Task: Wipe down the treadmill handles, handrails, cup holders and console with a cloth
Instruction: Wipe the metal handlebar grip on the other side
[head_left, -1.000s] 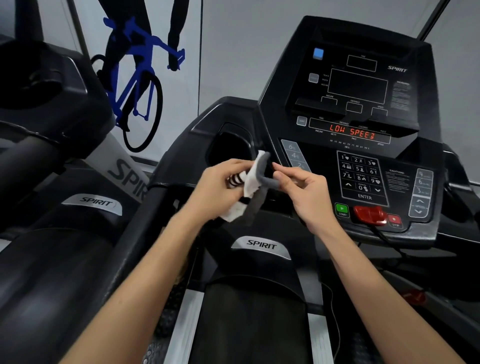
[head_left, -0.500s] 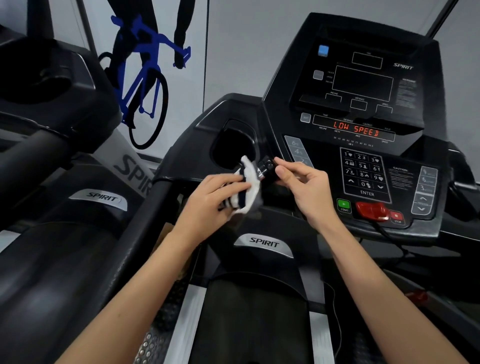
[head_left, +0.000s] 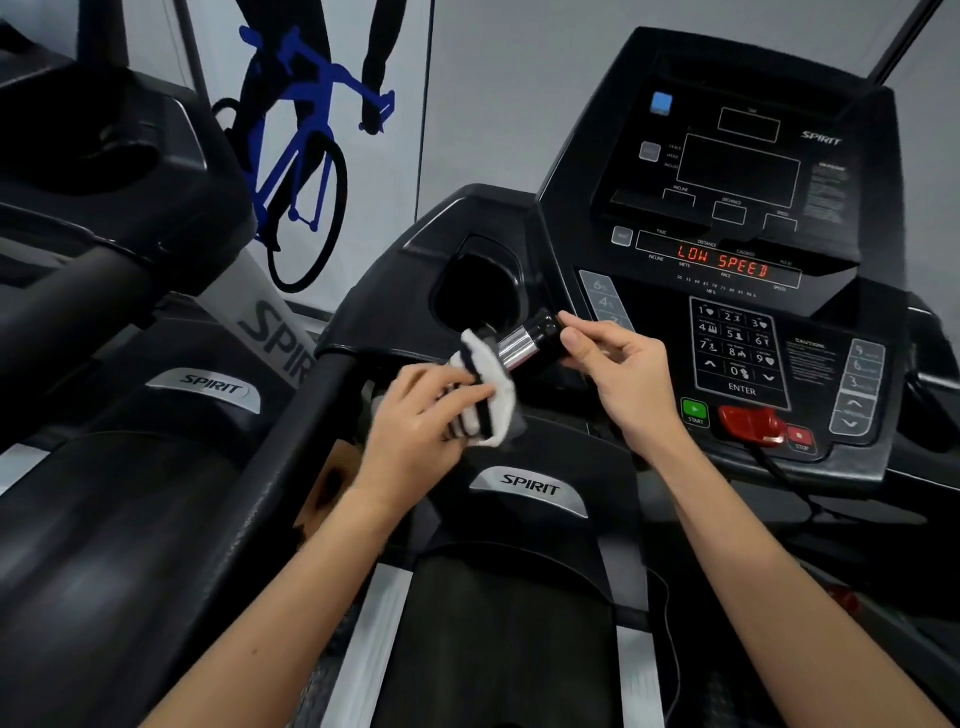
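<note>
My left hand (head_left: 421, 415) grips a white cloth with black stripes (head_left: 485, 395), wrapped round the lower part of the treadmill's short pulse handle (head_left: 524, 340), a black bar with a shiny metal sleeve. My right hand (head_left: 613, 364) pinches the handle's upper end between thumb and fingers. Just behind the handle is the left cup holder (head_left: 478, 286). The console (head_left: 737, 218) rises to the right with "LOW SPEED" in red letters. The left handrail (head_left: 218, 525) runs down toward me.
A keypad (head_left: 735, 353), green start button (head_left: 694, 410) and red safety key (head_left: 750, 423) sit right of my right hand. A second treadmill (head_left: 104, 208) stands at left. The belt (head_left: 498, 649) lies below, and a wall with a blue cyclist graphic (head_left: 306, 145) is behind.
Both hands were folding the cloth in the air; my left hand has brought it onto the pulse handle and slid it down, baring the metal sleeve. My right hand now pinches the handle's end.
</note>
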